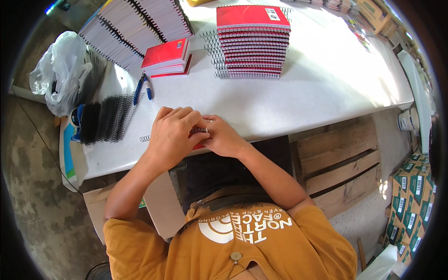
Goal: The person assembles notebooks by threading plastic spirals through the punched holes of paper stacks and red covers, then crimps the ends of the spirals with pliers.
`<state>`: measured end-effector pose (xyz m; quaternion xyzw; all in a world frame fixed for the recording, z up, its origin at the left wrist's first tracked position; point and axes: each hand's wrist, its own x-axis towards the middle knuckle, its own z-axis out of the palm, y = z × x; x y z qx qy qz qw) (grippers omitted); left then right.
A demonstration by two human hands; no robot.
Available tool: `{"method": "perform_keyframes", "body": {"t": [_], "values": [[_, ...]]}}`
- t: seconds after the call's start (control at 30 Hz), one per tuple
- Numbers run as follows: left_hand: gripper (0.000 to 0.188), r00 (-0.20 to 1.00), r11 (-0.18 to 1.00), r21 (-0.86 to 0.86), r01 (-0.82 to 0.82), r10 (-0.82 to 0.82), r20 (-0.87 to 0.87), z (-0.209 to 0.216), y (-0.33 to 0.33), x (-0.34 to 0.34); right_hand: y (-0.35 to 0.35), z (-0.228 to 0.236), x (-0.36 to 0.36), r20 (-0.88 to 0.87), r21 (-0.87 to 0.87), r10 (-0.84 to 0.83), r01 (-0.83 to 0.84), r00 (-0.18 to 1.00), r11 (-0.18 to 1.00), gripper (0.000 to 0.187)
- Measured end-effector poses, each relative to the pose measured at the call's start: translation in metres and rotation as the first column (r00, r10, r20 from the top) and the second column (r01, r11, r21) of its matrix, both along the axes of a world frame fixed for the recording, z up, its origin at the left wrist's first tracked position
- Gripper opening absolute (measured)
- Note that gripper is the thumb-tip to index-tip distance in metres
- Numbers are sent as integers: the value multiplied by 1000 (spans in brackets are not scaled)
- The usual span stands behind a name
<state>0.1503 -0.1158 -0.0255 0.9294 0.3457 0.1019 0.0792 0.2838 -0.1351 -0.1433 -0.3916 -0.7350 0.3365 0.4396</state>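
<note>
Notebook [199, 146], red, largely hidden: at the near edge of the white table [326, 100], between both hands. Left hand [172, 133]: fingers and thumb closed on its bound edge, exact contact covered. Right hand [225, 136]: curled around it from the other side, gripping. Wire coil [145, 138]: loops showing past the left wrist, seemingly part of this binding. Handling advised: pages kept square, holes aligned, coil turned slowly without forcing, each loop checked for skipped holes.
</note>
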Motion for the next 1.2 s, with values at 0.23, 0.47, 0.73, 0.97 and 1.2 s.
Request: {"method": "perform_keyframes", "body": {"t": [0.23, 0.47, 0.73, 0.97, 1.2], "values": [[18, 997, 997, -14, 73, -73, -22, 2, 5, -3, 5, -3, 2, -164, -130, 24, -46, 986, 990, 20], [15, 994, 997, 5, 72, -72, 82, -3, 2, -5, 3, 6, 3, -196, -220, 66, -109, 978, 969, 23], [49, 992, 991, 132, 25, -40, 118, 29, 7, 12, -8, 29, 17, -424, -99, -2, -44, 906, 994, 20], [24, 779, 772, 618, -149, -294, 555, 83, 87, 73, 54, 175, 155, -227, 745, -446, 449, 866, 494, 16], [36, 539, 903, 292, -314, -83, 838, -3, 126, 125, 85, 102, 181, -521, 198, -499, 667, 692, 718, 48]]}}
